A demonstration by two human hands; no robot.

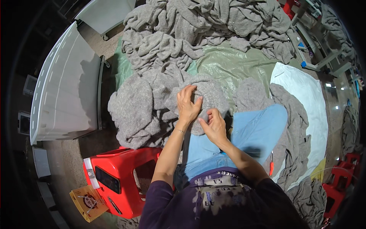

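A grey knit garment [212,91] is spread over my lap, its folds bunched around both hands. My left hand [188,105] lies on its upper part, fingers bent and closed on the knit. Just right of and below it, my right hand [215,128] has curled fingers and its thumb closed at the near part of the same cloth. Between the two hands a narrow fold of the knit shows. What lies under the curled fingertips is hidden.
Grey knit garments [213,23] are heaped ahead on green plastic sheeting [232,65]. At left stand a white bin [68,84] and a red stool [131,171] bearing a phone [108,180]. Orange-handled scissors or a similar tool [271,168] lies right of my leg, near a white sheet [301,91].
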